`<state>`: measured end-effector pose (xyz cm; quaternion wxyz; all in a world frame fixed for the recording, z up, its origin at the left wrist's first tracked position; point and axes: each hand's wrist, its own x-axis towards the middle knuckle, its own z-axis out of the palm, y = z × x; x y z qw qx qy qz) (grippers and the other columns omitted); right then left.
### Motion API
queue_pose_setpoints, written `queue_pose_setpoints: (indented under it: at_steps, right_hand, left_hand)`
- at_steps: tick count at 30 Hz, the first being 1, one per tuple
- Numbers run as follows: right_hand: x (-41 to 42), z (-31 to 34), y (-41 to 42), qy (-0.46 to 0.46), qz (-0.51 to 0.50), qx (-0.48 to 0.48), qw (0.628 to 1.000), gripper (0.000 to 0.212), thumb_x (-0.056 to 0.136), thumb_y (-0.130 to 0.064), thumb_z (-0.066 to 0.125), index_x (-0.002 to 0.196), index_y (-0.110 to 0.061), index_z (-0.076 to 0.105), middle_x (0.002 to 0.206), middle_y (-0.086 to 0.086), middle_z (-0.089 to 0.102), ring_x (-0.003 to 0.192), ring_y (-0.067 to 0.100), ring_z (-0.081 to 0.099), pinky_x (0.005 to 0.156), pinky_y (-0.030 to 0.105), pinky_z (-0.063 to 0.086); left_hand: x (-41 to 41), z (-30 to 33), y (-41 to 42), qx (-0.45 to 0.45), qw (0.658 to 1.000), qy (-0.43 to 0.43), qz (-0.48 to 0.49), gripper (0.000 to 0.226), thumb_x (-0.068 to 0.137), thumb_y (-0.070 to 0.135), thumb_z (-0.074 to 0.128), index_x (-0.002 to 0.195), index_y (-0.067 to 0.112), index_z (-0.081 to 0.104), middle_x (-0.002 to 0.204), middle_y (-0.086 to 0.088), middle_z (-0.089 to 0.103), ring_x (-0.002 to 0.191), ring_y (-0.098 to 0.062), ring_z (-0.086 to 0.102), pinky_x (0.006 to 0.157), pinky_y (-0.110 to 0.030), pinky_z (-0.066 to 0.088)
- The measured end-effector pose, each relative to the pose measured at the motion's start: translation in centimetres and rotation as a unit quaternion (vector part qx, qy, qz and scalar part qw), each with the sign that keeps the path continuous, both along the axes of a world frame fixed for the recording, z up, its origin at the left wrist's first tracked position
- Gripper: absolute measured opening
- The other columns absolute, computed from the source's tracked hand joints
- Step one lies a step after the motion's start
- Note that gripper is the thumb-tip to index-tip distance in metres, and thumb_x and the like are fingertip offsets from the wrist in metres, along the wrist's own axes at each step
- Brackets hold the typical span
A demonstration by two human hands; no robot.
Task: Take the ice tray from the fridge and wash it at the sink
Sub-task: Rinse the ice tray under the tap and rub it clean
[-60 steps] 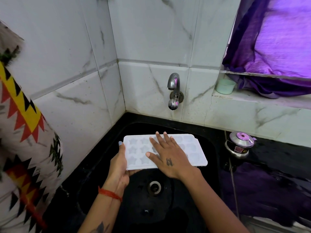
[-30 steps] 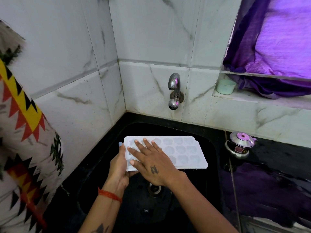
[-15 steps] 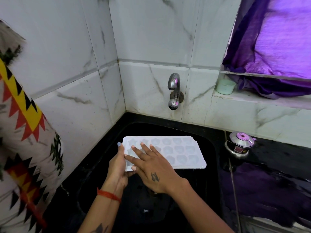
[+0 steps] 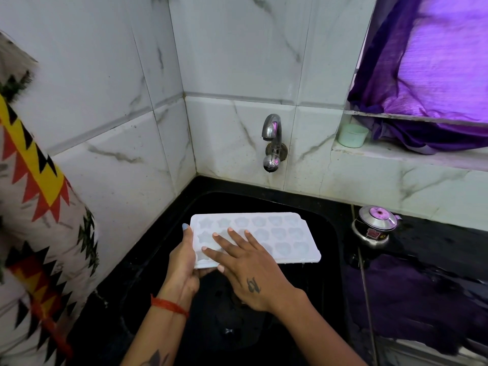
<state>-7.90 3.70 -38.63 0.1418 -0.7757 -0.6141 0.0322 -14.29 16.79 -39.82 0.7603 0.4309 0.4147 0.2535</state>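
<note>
Slippage worries me: left hand [image 4: 184, 257] pinches just one end of the ice tray [image 4: 277, 233], so my right hand's [image 4: 248, 270] spread, flat-pressing fingers [image 4: 232, 240] could tip it into the sink [image 4: 327, 233].

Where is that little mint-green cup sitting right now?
In the head view the mint-green cup sits upper right on the pale window ledge, right of the wall tap and beside the purple curtain.

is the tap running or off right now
Off, as far as the head view shows: no stream falls from the tap toward the ice tray held over the black sink.
</note>
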Motion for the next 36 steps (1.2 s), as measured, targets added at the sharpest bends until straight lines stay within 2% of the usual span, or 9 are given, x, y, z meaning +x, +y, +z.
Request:
queue_pose_setpoints:
  at_steps: [7, 12, 20, 25, 32, 36]
  right_hand:
    - [0.6, -1.5, -1.3, -0.026, -0.028, 0.022, 0.999, 0.061, 0.093, -0.050, -0.008, 0.147, -0.040, 0.019, 0.158, -0.003, 0.016, 0.147, 0.023, 0.004, 0.115, 0.041, -0.013]
    - [1.0, -2.1, -2.3, -0.028, -0.058, 0.029, 0.997, 0.058, 0.095, -0.050, -0.004, 0.146, -0.041, 0.021, 0.156, 0.000, 0.022, 0.146, 0.025, 0.008, 0.114, 0.037, -0.012]
    - [2.7, -2.2, -4.0, -0.014, -0.127, 0.021, 0.992, 0.059, 0.090, -0.058, -0.004, 0.147, -0.046, 0.010, 0.158, -0.011, 0.001, 0.145, 0.012, -0.016, 0.113, 0.033, -0.021]
    - [4.0, -2.3, -4.8, 0.008, -0.170, 0.016, 0.985, 0.065, 0.084, -0.063, -0.012, 0.145, -0.049, 0.006, 0.157, -0.012, -0.003, 0.143, 0.008, -0.018, 0.113, 0.032, -0.022]
    - [6.0, -3.2, -5.4, 0.041, -0.210, 0.027, 0.977, 0.076, 0.079, -0.070, -0.016, 0.147, -0.043, 0.006, 0.159, -0.010, -0.003, 0.143, 0.007, -0.020, 0.114, 0.031, -0.020]
    - [6.9, -3.6, -5.4, 0.057, -0.233, 0.035, 0.970, 0.071, 0.079, -0.070, -0.012, 0.144, -0.043, -0.005, 0.156, -0.011, -0.012, 0.141, 0.009, -0.027, 0.115, 0.032, -0.018]
  left_hand:
    - [0.0, -0.3, 0.1, 0.001, 1.000, 0.013, 0.000, 0.051, 0.091, 0.058, 0.040, 0.089, 0.015, 0.066, 0.067, -0.004, 0.074, 0.061, -0.020, 0.070, 0.052, -0.033, 0.056]
    - [-0.1, 0.0, -0.2, 0.002, 1.000, 0.014, 0.007, 0.049, 0.092, 0.058, 0.040, 0.090, 0.016, 0.065, 0.083, -0.009, 0.071, 0.074, -0.026, 0.068, 0.062, -0.038, 0.055]
    - [-0.1, 0.1, -0.1, 0.007, 1.000, 0.019, 0.011, 0.050, 0.092, 0.058, 0.039, 0.095, 0.016, 0.064, 0.087, -0.010, 0.070, 0.079, -0.027, 0.068, 0.065, -0.039, 0.055]
    - [-0.1, 0.0, 0.1, 0.006, 1.000, 0.020, 0.014, 0.049, 0.092, 0.057, 0.040, 0.097, 0.015, 0.064, 0.086, -0.008, 0.071, 0.078, -0.026, 0.068, 0.064, -0.040, 0.056]
    - [-0.1, -0.2, 0.3, 0.003, 1.000, 0.024, 0.015, 0.051, 0.092, 0.057, 0.040, 0.101, 0.014, 0.064, 0.087, -0.009, 0.071, 0.080, -0.027, 0.068, 0.068, -0.042, 0.056]
    - [-0.2, -0.3, 0.4, -0.002, 1.000, 0.025, 0.016, 0.051, 0.092, 0.057, 0.040, 0.101, 0.013, 0.064, 0.086, -0.010, 0.071, 0.079, -0.027, 0.068, 0.066, -0.041, 0.056]
